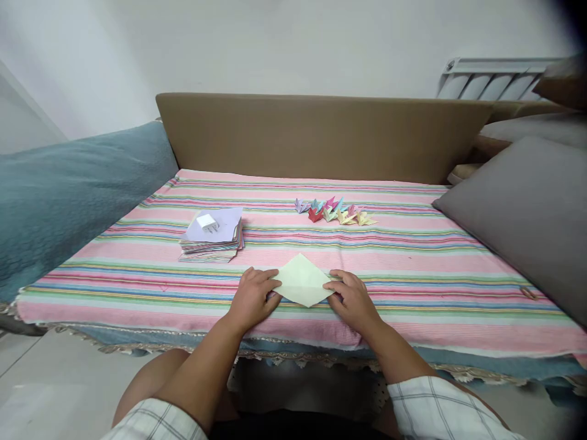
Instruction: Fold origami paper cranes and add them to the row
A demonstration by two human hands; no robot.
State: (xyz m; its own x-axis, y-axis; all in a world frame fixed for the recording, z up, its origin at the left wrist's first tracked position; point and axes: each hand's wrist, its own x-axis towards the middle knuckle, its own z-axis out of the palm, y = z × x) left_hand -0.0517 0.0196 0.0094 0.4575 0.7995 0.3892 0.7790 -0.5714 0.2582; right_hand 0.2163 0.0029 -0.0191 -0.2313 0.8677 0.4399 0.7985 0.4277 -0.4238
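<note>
A pale yellow-green square of origami paper (301, 276) lies on the striped cloth with one corner toward me and one away. A faint crease runs across it from side to side. My left hand (255, 296) has its fingers closed at the left corner of the paper. At the right corner, my right hand (352, 298) grips the edge between thumb and fingers. Beyond the paper, several small folded paper cranes (331, 212) in red, pink, blue, purple and yellow sit in a cluster.
To the left, a stack of paper squares (213, 250) bears a white plug adapter (208, 223) on top. The striped cloth (275, 195) covers the sofa seat. A grey cushion (527, 214) leans at the right, near a small brown ring-like item (528, 293). A brown backrest (312, 134) stands behind.
</note>
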